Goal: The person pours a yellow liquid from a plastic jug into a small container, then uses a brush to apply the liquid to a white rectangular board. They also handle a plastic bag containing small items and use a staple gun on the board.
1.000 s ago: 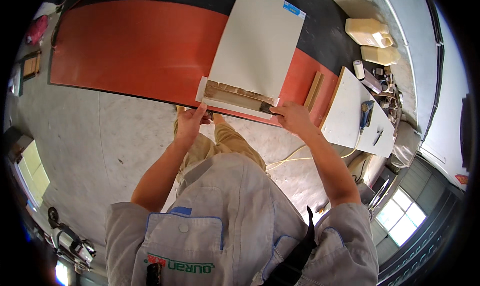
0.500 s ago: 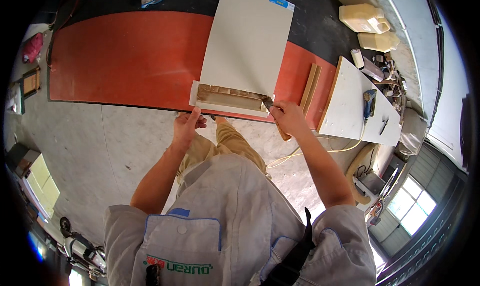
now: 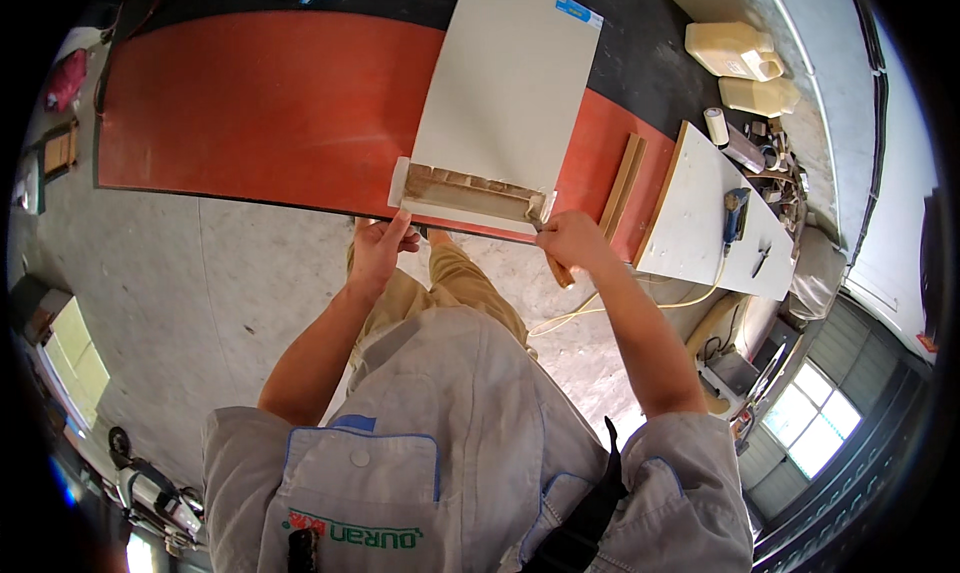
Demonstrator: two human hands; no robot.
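A long light-grey panel (image 3: 510,83) lies across the workbench, its near end facing me. Near that end is a rough brown recess (image 3: 470,193) with a pale strip along its near side. At the near left corner of the panel, my left hand (image 3: 377,251) pinches the edge, thumb on top and fingers curled below. My right hand (image 3: 577,241) is closed round a wooden-handled blade (image 3: 560,272) at the recess's right end. Its handle points down toward me; the blade is mostly hidden by the hand and the recess edge.
Red sheeting (image 3: 260,113) covers the bench top. Right of the panel lie a brown strip (image 3: 625,178) and a white board (image 3: 700,218) bearing a blue air tool (image 3: 736,216) with a yellow hose. Plastic jugs (image 3: 735,51) stand at the far right.
In the picture, the panel and bench have shifted slightly right and tilted. The blade has dropped lower at the recess's right corner, less of it showing. My left hand keeps its grip on the edge.
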